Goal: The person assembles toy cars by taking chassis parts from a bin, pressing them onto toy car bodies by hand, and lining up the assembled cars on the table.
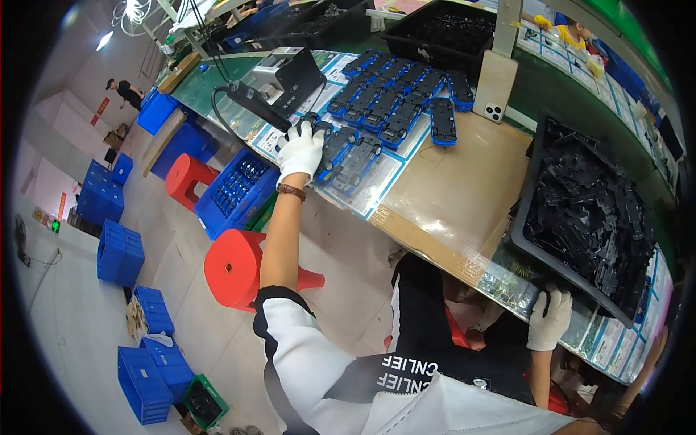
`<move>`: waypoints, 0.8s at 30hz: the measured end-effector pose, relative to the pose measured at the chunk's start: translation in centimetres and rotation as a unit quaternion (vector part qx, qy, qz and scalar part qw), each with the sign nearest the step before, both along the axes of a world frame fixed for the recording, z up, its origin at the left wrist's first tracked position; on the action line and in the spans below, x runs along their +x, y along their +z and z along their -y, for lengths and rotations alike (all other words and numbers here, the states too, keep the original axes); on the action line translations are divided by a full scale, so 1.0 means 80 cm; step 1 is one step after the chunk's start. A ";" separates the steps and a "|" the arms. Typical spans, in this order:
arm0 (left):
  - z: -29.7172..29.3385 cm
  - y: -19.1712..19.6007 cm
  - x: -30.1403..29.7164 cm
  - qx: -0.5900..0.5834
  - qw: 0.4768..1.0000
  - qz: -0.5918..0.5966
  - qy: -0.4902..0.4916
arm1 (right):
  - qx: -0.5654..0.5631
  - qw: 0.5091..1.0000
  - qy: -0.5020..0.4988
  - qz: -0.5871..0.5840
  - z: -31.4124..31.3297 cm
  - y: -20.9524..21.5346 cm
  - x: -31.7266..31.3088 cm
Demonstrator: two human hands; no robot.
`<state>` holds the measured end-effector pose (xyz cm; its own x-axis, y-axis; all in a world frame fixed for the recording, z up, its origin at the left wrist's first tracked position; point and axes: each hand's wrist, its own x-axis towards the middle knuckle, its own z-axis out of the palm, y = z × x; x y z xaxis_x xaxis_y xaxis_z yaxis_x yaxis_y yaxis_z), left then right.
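My left hand (299, 154), in a white glove, reaches to the left end of the table. Its fingers are curled over a blue and black toy car (310, 118), mostly hidden under them. Right beside its fingertips ends a black corded tool (257, 106). Several toy cars (384, 109) lie in rows, dark undersides up, to the right of this hand. My right hand (549, 319), also gloved, is at the table's front edge beside a black tray (523, 230) heaped with black plastic parts (587, 214). Its fingers are closed on a small black piece, partly hidden.
A phone (496, 85) leans against a post behind brown cardboard (453, 174). A black box-shaped device (290, 78) stands at the back left. Red stools (233, 270) and a blue crate (217, 210) of parts stand left of me. Other people are farther off.
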<state>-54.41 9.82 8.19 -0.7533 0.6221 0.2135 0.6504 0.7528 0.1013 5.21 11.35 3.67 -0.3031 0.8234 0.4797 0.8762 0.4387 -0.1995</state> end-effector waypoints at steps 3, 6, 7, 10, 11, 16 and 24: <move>-0.013 -0.002 -0.002 0.005 1.000 0.001 0.004 | -0.008 1.000 -0.004 0.003 0.000 -0.003 0.005; -0.028 -0.003 -0.016 0.015 1.000 -0.024 0.012 | 0.001 1.000 -0.003 -0.001 0.000 -0.003 0.004; -0.032 -0.007 -0.030 0.011 0.999 -0.028 0.019 | 0.000 1.000 0.000 -0.001 0.000 -0.003 0.004; -0.029 -0.021 -0.052 0.008 0.999 -0.037 0.014 | -0.006 1.000 -0.002 -0.005 -0.002 -0.003 0.002; -0.025 -0.026 -0.055 0.008 0.999 -0.042 0.002 | -0.006 1.000 0.000 -0.003 -0.001 -0.001 0.000; -0.023 -0.036 -0.037 0.067 0.996 -0.052 -0.005 | -0.022 1.000 -0.005 0.002 -0.003 -0.006 0.003; -0.089 -0.009 -0.040 0.032 0.997 0.046 0.059 | -0.016 1.000 -0.007 0.010 -0.003 -0.008 0.003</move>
